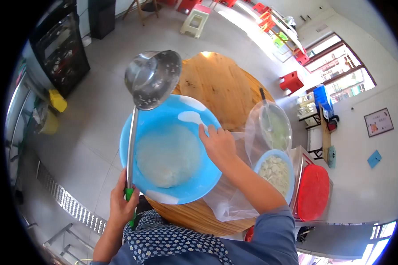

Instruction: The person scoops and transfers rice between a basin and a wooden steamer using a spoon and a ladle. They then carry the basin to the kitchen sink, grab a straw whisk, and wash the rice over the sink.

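Note:
My left hand [123, 198] is wrapped round the green handle of a long metal ladle [157, 81]. Its deep bowl is raised and tilted over the far left rim of a large blue basin [213, 176], with white bits stuck to the metal. In my right hand [219, 143] is a white plastic rice paddle [190, 117], its head above the basin. A whitish mass, likely rice in cloudy liquid [168, 154], lies in the basin. The basin stands on a round wooden table [190, 217].
A round wooden board [214, 84] lies behind the basin. To the right are a plastic-covered container [276, 128] with a dark-handled utensil and a pale-blue bowl [274, 172] of pale slices. Clear plastic sheeting [227, 198] lies beside the basin. A red lid [313, 192] is farther right.

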